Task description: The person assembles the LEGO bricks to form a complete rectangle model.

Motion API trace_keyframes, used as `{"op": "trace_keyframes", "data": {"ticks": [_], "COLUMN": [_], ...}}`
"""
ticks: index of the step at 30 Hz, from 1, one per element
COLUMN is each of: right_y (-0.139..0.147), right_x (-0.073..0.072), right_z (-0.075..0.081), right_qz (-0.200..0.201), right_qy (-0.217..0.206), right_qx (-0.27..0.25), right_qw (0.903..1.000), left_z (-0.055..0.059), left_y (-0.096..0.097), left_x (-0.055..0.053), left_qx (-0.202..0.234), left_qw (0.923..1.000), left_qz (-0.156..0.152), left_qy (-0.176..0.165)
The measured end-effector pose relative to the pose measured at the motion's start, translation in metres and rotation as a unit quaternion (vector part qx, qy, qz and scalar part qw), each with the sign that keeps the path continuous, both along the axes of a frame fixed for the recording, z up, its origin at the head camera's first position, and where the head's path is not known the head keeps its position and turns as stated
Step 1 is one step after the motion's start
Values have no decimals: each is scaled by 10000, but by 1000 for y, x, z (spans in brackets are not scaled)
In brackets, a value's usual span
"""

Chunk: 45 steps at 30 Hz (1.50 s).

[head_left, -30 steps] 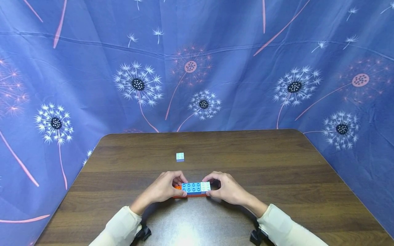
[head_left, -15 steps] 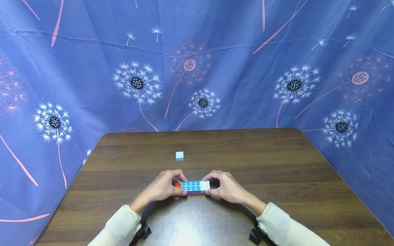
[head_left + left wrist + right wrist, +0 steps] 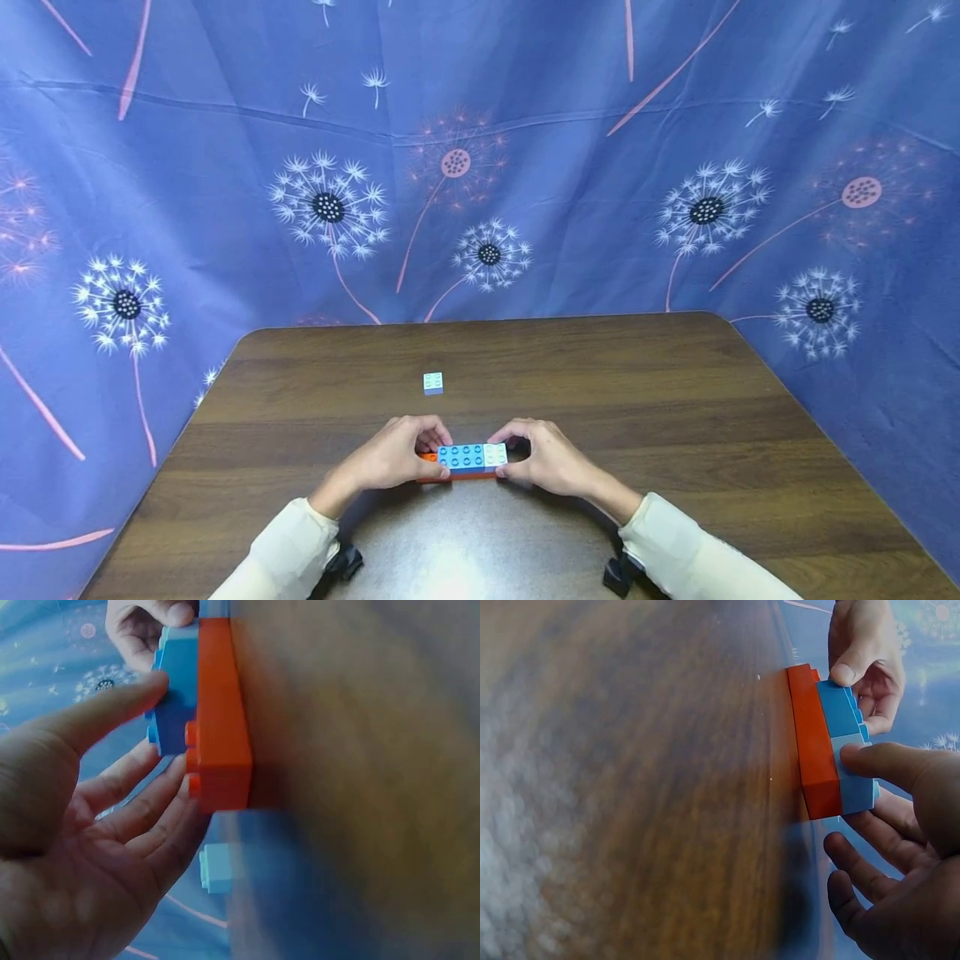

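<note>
A blue brick is being held between the two hands over the middle of the table, its studs facing up. It is being carried by a long orange base, and by that base a pale brick is being carried too, touching the blue brick's right end. At the left, a short length of the base is being left uncovered, its studs showing. The blue brick is being pinched by the left hand, half open, with the thumb being set against the near side and the fingers round the far side. The pale brick is being gripped likewise by the right hand, its lower fingers being held loosely bent, off the bricks. Farther off, slightly left, a loose brick is lying well apart. The forearms are being covered by cream sleeves, with black devices being worn at the wrists. Beyond the far edge, a blue cloth with dandelions is hanging
</note>
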State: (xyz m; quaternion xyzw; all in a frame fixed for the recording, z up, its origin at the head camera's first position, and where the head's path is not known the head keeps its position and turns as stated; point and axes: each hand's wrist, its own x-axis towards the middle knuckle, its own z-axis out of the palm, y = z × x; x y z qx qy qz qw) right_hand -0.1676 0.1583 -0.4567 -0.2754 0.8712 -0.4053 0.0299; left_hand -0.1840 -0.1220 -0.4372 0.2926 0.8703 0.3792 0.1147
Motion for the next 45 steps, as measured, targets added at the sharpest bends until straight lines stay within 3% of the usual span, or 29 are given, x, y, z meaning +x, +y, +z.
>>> {"op": "trace_keyframes", "data": {"ticks": [5,9,14,19,33,45], "right_y": [2,3,1,-2,0,-1], "right_x": [-2,-3,-3,-3,-2,-3], "right_z": [-1,-1,-2,-1,0,-1], "right_qz": [31,6,-1,17,9,-6], "right_qy": [-243,-395,-497,-471,-477,-433], "right_qx": [-118,-171,-175,-97,-37,20], "right_qw": [9996,9991,9986,9988,9989,9991], "left_z": [14,25,22,16,-12,-16], "left_y": [-8,-17,-26,-27,-22,-22], "left_x": [-20,-45,-74,-91,-104,-108], "left_qx": [234,417,439,413,374,278], "left_qw": [9997,9986,9970,9965,9946,9936], "left_qz": [-108,277,626,714,838,994], "left_qy": [55,193,83,-155,-477,-461]}}
